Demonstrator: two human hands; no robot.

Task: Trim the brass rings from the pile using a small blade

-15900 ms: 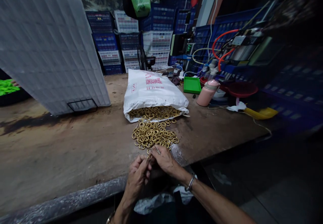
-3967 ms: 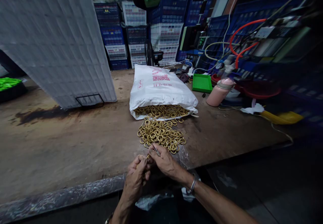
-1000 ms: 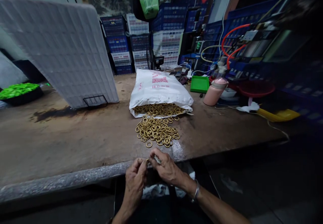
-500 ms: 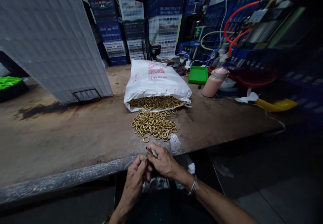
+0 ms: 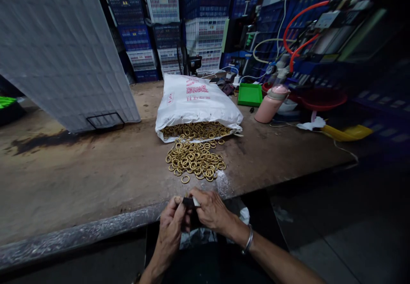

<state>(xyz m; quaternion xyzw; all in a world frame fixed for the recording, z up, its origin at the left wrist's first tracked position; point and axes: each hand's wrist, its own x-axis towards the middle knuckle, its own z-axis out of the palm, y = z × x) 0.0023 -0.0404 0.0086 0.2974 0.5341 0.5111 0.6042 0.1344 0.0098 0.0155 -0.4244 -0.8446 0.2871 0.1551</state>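
My left hand [image 5: 171, 223] is closed in a pinch at the table's front edge. A sliver of gold shows at its fingertips, apparently a brass ring mostly hidden by the fingers. My right hand [image 5: 214, 210] grips a small flat blade-like tool [image 5: 188, 202], dark at the tip and pale towards the palm. The tool's dark end meets the left fingertips. Just beyond both hands lies a heap of brass rings [image 5: 196, 161], with one single ring [image 5: 185, 183] apart at its near side. More rings fill the mouth of a white woven sack [image 5: 198, 114] lying behind the heap.
A grey-white ribbed panel [image 5: 73, 62] stands at the left of the wooden table [image 5: 96, 181]. To the right are a green tray [image 5: 250, 95], a pink bottle [image 5: 270, 106], a yellow scoop [image 5: 347, 133] and a machine with red hoses [image 5: 306, 7]. Stacked crates [image 5: 206, 32] line the back.
Over the last second the tool has turned in my right hand, its dark flat end now showing against the left fingertips. The view has tipped downward. Earlier a ring showed more plainly between my fingers.
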